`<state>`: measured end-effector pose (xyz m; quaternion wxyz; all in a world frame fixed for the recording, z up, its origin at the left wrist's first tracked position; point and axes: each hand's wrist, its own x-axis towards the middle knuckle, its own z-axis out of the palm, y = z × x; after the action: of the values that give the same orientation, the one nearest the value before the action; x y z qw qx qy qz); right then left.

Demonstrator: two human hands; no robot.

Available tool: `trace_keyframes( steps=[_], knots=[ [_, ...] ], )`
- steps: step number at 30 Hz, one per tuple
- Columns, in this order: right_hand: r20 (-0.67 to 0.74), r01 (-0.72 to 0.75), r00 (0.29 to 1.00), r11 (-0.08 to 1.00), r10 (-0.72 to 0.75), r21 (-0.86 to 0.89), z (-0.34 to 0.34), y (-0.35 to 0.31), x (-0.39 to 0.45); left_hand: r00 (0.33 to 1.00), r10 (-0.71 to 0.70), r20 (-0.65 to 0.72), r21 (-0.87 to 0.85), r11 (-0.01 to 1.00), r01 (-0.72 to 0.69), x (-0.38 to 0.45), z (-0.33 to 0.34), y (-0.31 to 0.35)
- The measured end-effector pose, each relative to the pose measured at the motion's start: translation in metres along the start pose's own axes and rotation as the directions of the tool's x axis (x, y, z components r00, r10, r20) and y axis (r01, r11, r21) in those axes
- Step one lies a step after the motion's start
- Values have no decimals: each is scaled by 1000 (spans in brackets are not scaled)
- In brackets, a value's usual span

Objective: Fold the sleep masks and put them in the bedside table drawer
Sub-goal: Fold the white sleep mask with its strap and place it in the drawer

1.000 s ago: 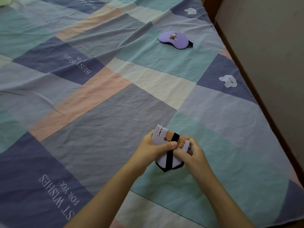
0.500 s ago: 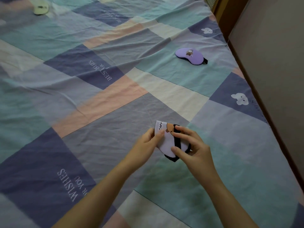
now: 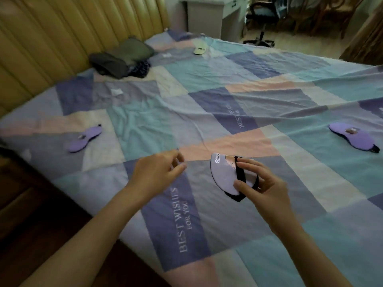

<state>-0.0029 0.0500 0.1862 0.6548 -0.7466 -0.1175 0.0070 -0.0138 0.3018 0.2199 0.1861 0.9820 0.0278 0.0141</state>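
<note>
A folded lavender sleep mask (image 3: 224, 175) with a black strap wrapped round it is pinched by my right hand (image 3: 262, 181) just above the bed. To its left, apart from the mask, my left hand (image 3: 157, 172) hovers with loosely curled fingers and holds nothing. Two more purple sleep masks lie flat on the patchwork bedspread (image 3: 207, 104): one at the left (image 3: 86, 138), one at the far right (image 3: 352, 137). A cream-coloured mask (image 3: 199, 50) lies far back near the bed's far edge.
A padded yellow headboard (image 3: 51, 48) runs along the left. Dark folded clothes (image 3: 122, 58) sit on the bed beside it. A dark wooden piece of furniture (image 3: 24, 199) stands at the lower left. Beyond the bed are a pale desk (image 3: 209, 17) and an office chair (image 3: 263, 15).
My left hand has let go of the folded mask and moved left; my right hand alone now holds it. The view has swung up and left, bringing the headboard and more masks into sight.
</note>
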Motion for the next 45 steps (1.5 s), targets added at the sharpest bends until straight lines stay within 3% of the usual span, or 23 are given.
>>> trace_keyframes(
  steps=[4,8,15,23,32,39,42,45],
  knots=[
    [231,67,970,997,-74,39,106,-45,14,973,-158,-167,-1,987,160,-62,-67,-85],
    [436,131,884,984,-170,118,231,-83,4,907,-270,-322,96,944,315,-145,-122,-177],
    [684,164,698,977,-211,134,469,-107,-56,784,-490,-381,173,795,581,-306,-164,-351],
    [824,220,526,970,-209,106,667,-94,-109,671,-648,-361,136,675,725,-414,-174,-505],
    [889,195,425,977,-167,90,803,-74,-77,588,-713,-382,15,631,775,-398,-167,-619],
    [925,215,358,975,-128,52,892,-42,-25,504,-804,-314,-123,561,818,-348,-141,-706],
    [936,209,340,978,-89,17,925,-27,-12,447,-859,-250,-243,503,830,-330,-128,-743],
    [940,233,337,972,-42,-40,962,-8,4,371,-924,-93,-547,359,757,-303,-105,-793]
  ],
)
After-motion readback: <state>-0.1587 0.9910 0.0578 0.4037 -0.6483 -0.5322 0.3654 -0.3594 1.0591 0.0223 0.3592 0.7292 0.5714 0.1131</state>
